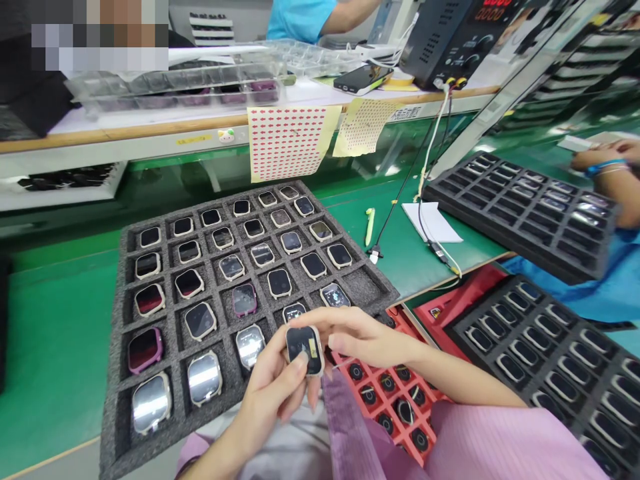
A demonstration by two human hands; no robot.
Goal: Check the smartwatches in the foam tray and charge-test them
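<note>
My left hand (270, 393) grips a small square watch case (305, 349) with a dark screen, thumb on its face. My right hand (357, 337) reaches in from the right, fingers curled over the same case's top edge. Both hands hover over the near right corner of a grey foam tray (125, 413), whose cells hold several similar watch cases. One case there is purple (144, 349).
A red compartment tray (440, 300) with round parts lies under my right forearm. Black trays (525, 213) of cases sit to the right, where another person's hand (605, 157) rests. Cables (430, 240), a pen (369, 225), sticker sheets (290, 143) and a power supply (450, 40) stand behind.
</note>
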